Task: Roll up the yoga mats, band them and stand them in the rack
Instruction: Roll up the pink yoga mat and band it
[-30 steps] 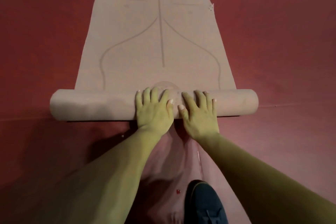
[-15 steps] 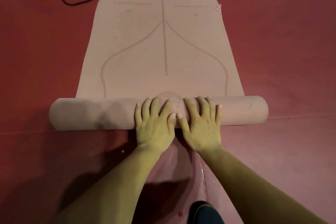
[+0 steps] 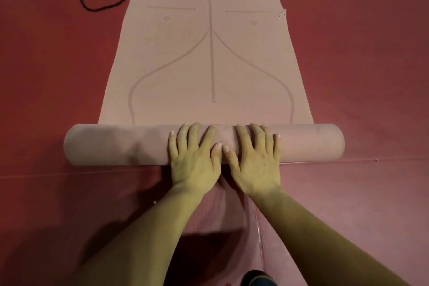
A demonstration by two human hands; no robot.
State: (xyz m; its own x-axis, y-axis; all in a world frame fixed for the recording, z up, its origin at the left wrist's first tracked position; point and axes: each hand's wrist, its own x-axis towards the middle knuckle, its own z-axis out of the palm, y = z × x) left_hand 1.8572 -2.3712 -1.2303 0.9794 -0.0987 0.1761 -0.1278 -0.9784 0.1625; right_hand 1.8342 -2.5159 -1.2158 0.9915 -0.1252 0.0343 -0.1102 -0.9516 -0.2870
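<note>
Pink mat roll (image 3: 116,144) lies across red floor (image 3: 371,76). Left hand (image 3: 195,160) and right hand (image 3: 255,162) on roll's middle, fingers straight, spread, pressing, gripping nothing. Roll has crept forward over printed semicircle; much flat mat (image 3: 209,65) remains beyond roll. Black band (image 3: 102,0) far beyond roll, left.

Both hands, left hand (image 3: 193,160) and right hand (image 3: 255,161), press flat on the rolled mat (image 3: 116,144).

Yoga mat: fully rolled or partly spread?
Partly rolled: yoga mat has a roll under left hand and right hand; the lined rest lies flat.
</note>
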